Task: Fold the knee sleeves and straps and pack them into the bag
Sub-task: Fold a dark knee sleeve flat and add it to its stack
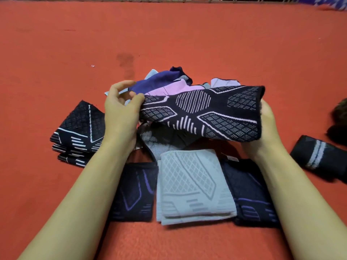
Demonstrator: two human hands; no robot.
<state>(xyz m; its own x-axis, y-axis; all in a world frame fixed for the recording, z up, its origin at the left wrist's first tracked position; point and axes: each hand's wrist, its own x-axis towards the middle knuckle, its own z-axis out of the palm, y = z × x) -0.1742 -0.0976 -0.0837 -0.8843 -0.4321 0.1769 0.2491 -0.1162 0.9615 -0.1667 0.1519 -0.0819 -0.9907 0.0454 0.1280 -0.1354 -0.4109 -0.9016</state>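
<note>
A black knee sleeve with pink line patterns [204, 111] is held stretched above the red surface. My left hand [122, 111] pinches its left end with thumb and fingers. My right hand [266, 126] holds its right end, fingers hidden under the cloth. Behind it lies a loose heap of purple and pink sleeves [169, 81]. Below lie a folded grey sleeve [191, 186], a folded black sleeve with purple lines [135, 192] to its left and another [251, 192] to its right. No bag is in view.
A stack of folded black sleeves with white lines [78, 134] sits at the left. A rolled black strap with a grey stripe [319, 156] lies at the right, with a dark object [339, 119] behind it. The red mat [169, 34] stretches far back to a railing.
</note>
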